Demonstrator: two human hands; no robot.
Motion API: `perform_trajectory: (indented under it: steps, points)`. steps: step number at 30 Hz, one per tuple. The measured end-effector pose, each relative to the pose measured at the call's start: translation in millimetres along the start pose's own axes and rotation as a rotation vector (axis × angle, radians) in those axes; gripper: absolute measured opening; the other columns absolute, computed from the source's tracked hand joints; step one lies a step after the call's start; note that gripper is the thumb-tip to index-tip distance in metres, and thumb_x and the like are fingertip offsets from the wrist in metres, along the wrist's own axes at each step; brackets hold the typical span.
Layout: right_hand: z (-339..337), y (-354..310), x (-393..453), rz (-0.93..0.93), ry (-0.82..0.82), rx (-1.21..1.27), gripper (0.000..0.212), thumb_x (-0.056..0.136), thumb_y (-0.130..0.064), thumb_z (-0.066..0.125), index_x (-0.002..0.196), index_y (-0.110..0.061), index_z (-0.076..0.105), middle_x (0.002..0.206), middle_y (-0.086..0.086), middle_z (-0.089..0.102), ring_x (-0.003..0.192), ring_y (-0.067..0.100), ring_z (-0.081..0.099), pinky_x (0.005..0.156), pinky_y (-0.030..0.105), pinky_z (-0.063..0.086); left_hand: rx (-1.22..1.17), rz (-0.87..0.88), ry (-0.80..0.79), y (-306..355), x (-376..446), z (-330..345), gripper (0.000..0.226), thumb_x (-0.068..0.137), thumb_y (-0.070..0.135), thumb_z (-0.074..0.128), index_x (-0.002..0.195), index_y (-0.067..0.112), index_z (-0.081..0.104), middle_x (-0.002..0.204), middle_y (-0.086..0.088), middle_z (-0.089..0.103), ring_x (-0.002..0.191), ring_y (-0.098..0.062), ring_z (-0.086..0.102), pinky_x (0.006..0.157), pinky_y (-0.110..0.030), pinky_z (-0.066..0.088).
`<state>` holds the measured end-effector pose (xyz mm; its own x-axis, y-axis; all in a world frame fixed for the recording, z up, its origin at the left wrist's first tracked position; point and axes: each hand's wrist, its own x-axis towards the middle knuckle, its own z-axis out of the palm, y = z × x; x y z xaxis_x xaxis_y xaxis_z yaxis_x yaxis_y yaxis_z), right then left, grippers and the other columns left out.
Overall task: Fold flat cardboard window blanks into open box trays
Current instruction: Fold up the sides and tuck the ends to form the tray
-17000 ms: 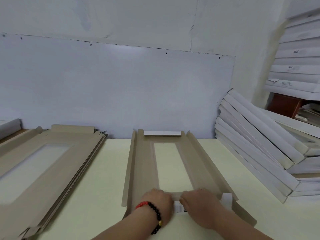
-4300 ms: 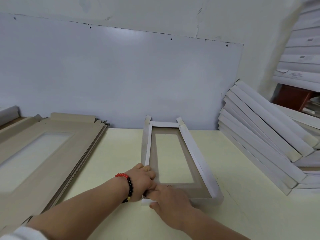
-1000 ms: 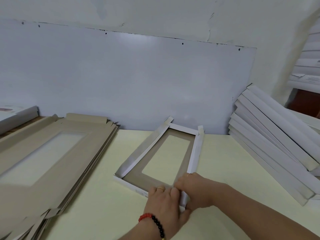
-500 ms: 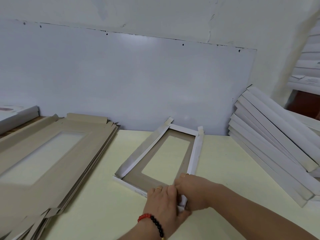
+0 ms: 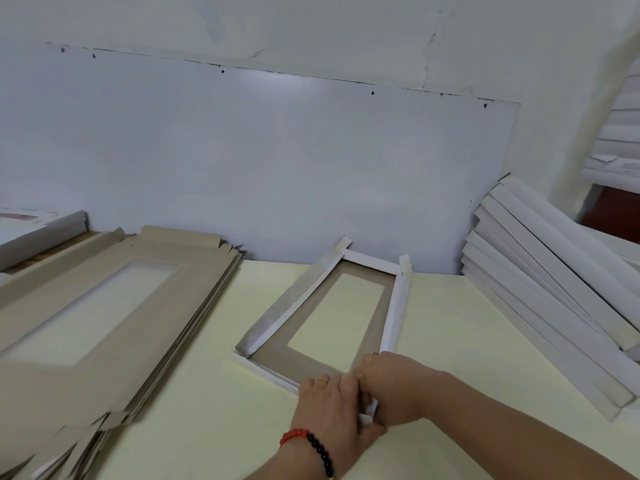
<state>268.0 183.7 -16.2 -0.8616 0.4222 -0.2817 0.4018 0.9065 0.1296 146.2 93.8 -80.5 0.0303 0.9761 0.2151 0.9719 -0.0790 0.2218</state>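
**A:** Why is the stack of flat window blanks [image 5: 93, 306] parked at the far left?

**B:** Probably as the supply: brown side up, fanned at the near end, within the left arm's reach but apart from the work.

**A:** And the piece being folded?

**B:** The half-formed tray [image 5: 332, 306] lies skewed on the pale yellow table [image 5: 194, 417], its far end just short of the white wall panel [image 5: 277, 168]. Its side walls are turned up; the long left wall leans inward.

**A:** The hands?

**B:** Both meet at the tray's near right corner. The left hand [image 5: 329, 403], with a beaded bracelet [image 5: 311, 445], curls round the near end wall. The right hand [image 5: 394, 389] pinches a white tab [image 5: 370, 410] at that corner, I'd judge to tuck it in.

**A:** Any room to turn it?

**B:** Bare table lies on both sides of the tray. Further right, the finished white trays [image 5: 554, 306] lean in a row, so a wide swing that way could knock them.
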Motion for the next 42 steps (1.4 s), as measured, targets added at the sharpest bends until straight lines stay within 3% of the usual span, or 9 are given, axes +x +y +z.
perform_trajectory:
  steps: [5, 8, 14, 22, 29, 31, 34, 39, 42]
  points:
    - [3.6, -1.6, -6.2, 0.021, 0.015, 0.075, 0.014, 0.079, -0.015, 0.054, 0.074, -0.027, 0.049, 0.073, -0.011, 0.042, 0.082, 0.018, 0.042, 0.069, 0.029, 0.032, 0.037, -0.015, -0.033, 1.6, -1.0, -1.2, 0.054, 0.075, 0.077, 0.029, 0.099, 0.03, 0.042, 0.104, 0.006, 0.054, 0.1, -0.02, 0.049, 0.087, -0.036, 0.029]
    - [2.9, -0.1, -11.8, 0.053, 0.017, 0.163, 0.02, 0.078, -0.008, 0.052, 0.088, -0.016, 0.067, 0.088, -0.003, 0.052, 0.097, 0.022, 0.049, 0.077, 0.029, 0.038, 0.095, 0.008, -0.112, 1.0, 0.9, -3.9, 0.056, 0.077, 0.076, 0.032, 0.104, 0.03, 0.048, 0.107, 0.003, 0.055, 0.104, -0.022, 0.048, 0.091, -0.039, 0.028]
    - [4.5, 0.5, -14.6, 0.084, 0.073, 0.258, 0.029, 0.075, 0.002, 0.051, 0.093, -0.011, 0.07, 0.104, 0.007, 0.059, 0.101, 0.023, 0.051, 0.082, 0.028, 0.04, 0.088, 0.104, -0.181, -6.8, 1.3, -13.6, 0.039, 0.084, 0.058, 0.04, 0.114, 0.035, 0.05, 0.108, 0.0, 0.054, 0.108, -0.027, 0.048, 0.093, -0.042, 0.027]
    - [16.5, 5.2, -22.9, 0.081, 0.276, 0.214, 0.021, 0.074, -0.009, 0.053, 0.09, -0.017, 0.063, 0.099, -0.001, 0.056, 0.097, 0.019, 0.049, 0.084, 0.028, 0.036, 0.023, 0.146, -0.119, -12.3, -1.6, -13.6, 0.038, 0.087, 0.037, 0.04, 0.123, 0.04, 0.052, 0.108, 0.006, 0.057, 0.107, -0.022, 0.047, 0.09, -0.035, 0.022]
    - [20.7, 1.0, -24.4, 0.047, 0.228, 0.064, 0.03, 0.081, -0.014, 0.046, 0.101, -0.022, 0.066, 0.103, -0.004, 0.061, 0.106, 0.017, 0.05, 0.103, 0.027, 0.027, -0.083, 0.098, -0.108, -10.0, -2.1, -14.8, 0.03, 0.078, 0.023, 0.041, 0.106, 0.033, 0.049, 0.107, 0.014, 0.06, 0.107, -0.016, 0.049, 0.088, -0.03, 0.019]
    - [21.9, 2.0, -23.5, 0.059, 0.224, 0.058, 0.028, 0.084, -0.017, 0.047, 0.104, -0.021, 0.066, 0.105, -0.005, 0.062, 0.109, 0.015, 0.049, 0.105, 0.024, 0.022, -0.049, 0.144, -0.091, -11.8, -2.7, -13.9, 0.028, 0.081, 0.029, 0.041, 0.107, 0.034, 0.049, 0.106, 0.013, 0.059, 0.106, -0.017, 0.049, 0.086, -0.029, 0.017]
    - [22.7, 3.2, -23.8, 0.065, 0.219, 0.064, 0.022, 0.084, -0.018, 0.049, 0.1, -0.019, 0.064, 0.102, -0.003, 0.06, 0.106, 0.015, 0.049, 0.107, 0.023, 0.017, 0.047, 0.195, -0.08, -11.2, -2.2, -9.5, 0.043, 0.082, 0.061, 0.032, 0.11, 0.036, 0.052, 0.1, 0.012, 0.056, 0.102, -0.02, 0.048, 0.09, -0.035, 0.019]
    - [27.4, 1.4, -19.7, 0.079, 0.225, 0.038, 0.017, 0.08, -0.015, 0.046, 0.093, -0.018, 0.057, 0.095, 0.001, 0.055, 0.098, 0.021, 0.049, 0.106, 0.028, 0.022, 0.059, 0.133, 0.031, 2.7, -1.7, -7.9, 0.04, 0.078, 0.062, 0.042, 0.077, 0.029, 0.064, 0.066, 0.011, 0.054, 0.073, -0.017, 0.053, 0.084, -0.036, 0.035]
    - [29.6, 4.7, -15.6, 0.107, 0.234, 0.021, 0.023, 0.079, -0.014, 0.043, 0.095, -0.019, 0.059, 0.098, 0.001, 0.058, 0.101, 0.023, 0.051, 0.108, 0.029, 0.022, 0.094, 0.136, 0.083, 20.3, -3.1, -9.1, 0.022, 0.055, 0.047, 0.058, 0.051, 0.025, 0.058, 0.051, 0.016, 0.05, 0.048, -0.014, 0.05, 0.064, -0.031, 0.05]
